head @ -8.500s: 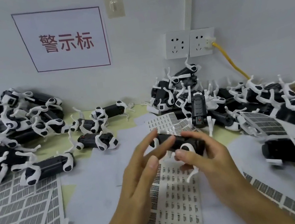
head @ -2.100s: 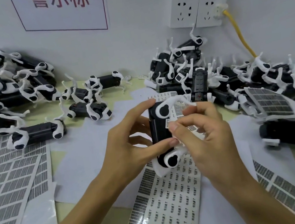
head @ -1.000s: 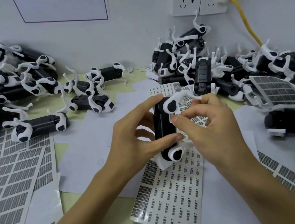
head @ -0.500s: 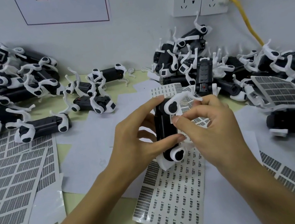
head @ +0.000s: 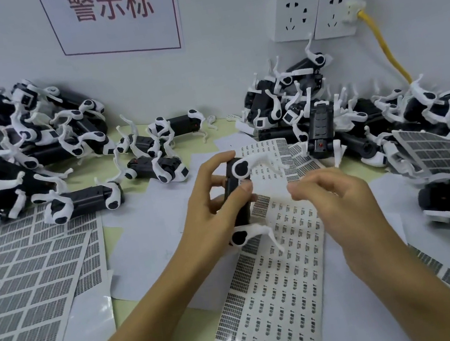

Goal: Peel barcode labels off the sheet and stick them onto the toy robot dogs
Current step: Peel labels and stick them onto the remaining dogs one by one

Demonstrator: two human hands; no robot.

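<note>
Cluttering pale table (head: 161, 328): label sheets (head: 276, 296), toy dogs (head: 81, 200), below wall sockets (head: 295, 15).

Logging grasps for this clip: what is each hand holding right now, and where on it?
The left hand grips the black-and-white toy robot dog round its black body. The right hand holds nothing visible.

left hand (head: 210, 212) grips toy dog (head: 237, 198) | right hand (head: 344, 203) apart, loosely curled | above label sheet (head: 274, 306)

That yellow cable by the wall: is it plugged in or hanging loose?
Plugged in. The yellow cable ends in a white plug seated in the right-hand wall socket; the left socket has nothing in it.
</note>
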